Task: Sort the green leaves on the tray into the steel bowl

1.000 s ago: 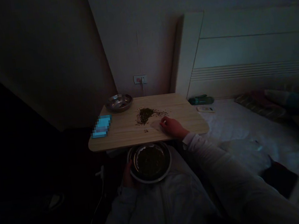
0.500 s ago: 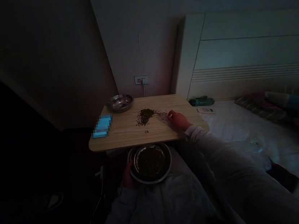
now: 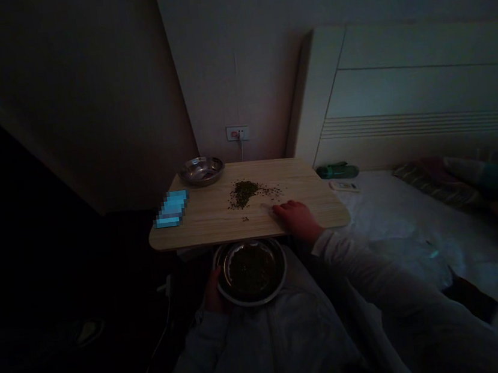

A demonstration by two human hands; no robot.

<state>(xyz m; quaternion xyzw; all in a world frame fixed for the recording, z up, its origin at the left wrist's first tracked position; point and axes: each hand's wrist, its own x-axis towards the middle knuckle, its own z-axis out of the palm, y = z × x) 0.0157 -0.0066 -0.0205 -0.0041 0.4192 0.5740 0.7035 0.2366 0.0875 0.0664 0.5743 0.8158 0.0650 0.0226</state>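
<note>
In a dim room, a small pile of dark green beans (image 3: 243, 191) lies on a light wooden tabletop (image 3: 217, 223). My right hand (image 3: 295, 217) rests on the table just right of and nearer than the pile, fingers stretched flat toward the scattered beans. Below the table's near edge, a steel bowl (image 3: 250, 271) holding dark beans sits on my lap. My left hand (image 3: 212, 297) grips the bowl's left rim.
An empty steel bowl (image 3: 200, 170) stands at the table's far left corner, with a blue object (image 3: 171, 208) at the left edge. A wall socket (image 3: 237, 133) is behind. A bed (image 3: 416, 220) with headboard, a green bottle (image 3: 336, 171) and bedding lies to the right.
My right hand moved out to the beans at the right of the pile, then drew back toward the table's near edge. The left hand kept holding the bowl.
</note>
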